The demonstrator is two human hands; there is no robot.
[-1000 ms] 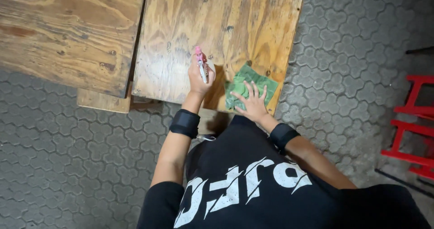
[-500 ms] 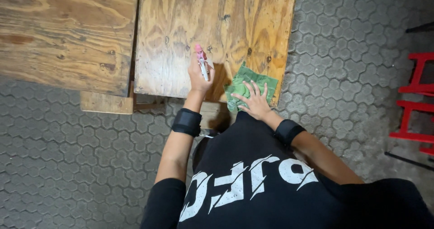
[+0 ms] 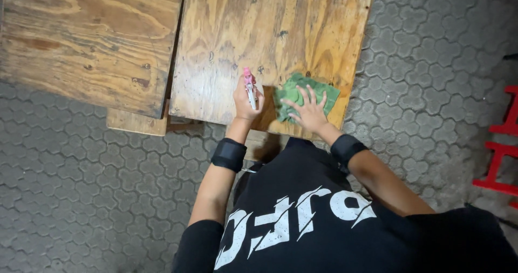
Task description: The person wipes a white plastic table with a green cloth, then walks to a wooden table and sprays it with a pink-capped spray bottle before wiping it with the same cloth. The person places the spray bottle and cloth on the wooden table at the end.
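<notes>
Up close, the left hand (image 3: 244, 101) has its grip clenched around a small pink-topped spray bottle (image 3: 249, 86), held upright over the plywood surface (image 3: 259, 30). Just right of that grip, the right hand (image 3: 308, 111) lies flat with fingers spread, released, pressing a green cloth (image 3: 300, 91) onto the surface near its front edge. Black wristbands (image 3: 229, 155) circle both forearms, above grey paving (image 3: 81, 197).

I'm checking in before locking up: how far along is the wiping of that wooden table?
Done: the near part of the wooden table shows a wet sheen. In hand: left hand grips a pink-topped spray bottle; right hand presses a green cloth at the near edge. Left: the second table looks dry.
</notes>
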